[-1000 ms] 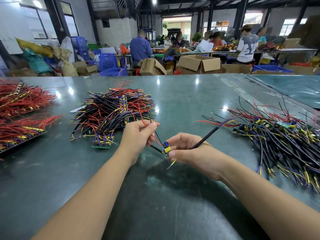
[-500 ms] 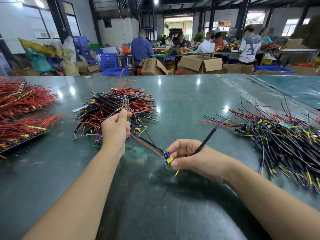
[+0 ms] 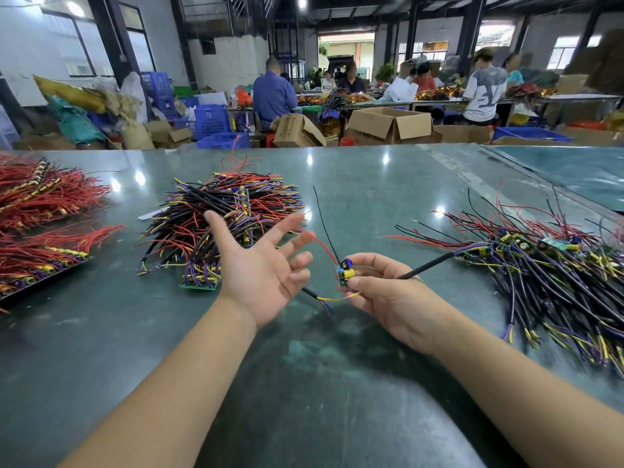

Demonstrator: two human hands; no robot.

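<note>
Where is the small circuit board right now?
Head view, just right of centre: the small circuit board is pinched in the right hand, beside the open left hand, above the green table.

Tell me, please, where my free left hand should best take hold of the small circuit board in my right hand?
Probably its bare green edges, pinched from the left: the right hand covers the right side of the small circuit board. Keep off the blue and yellow parts, and below the red wire and thin black wire leaving its top.
</note>
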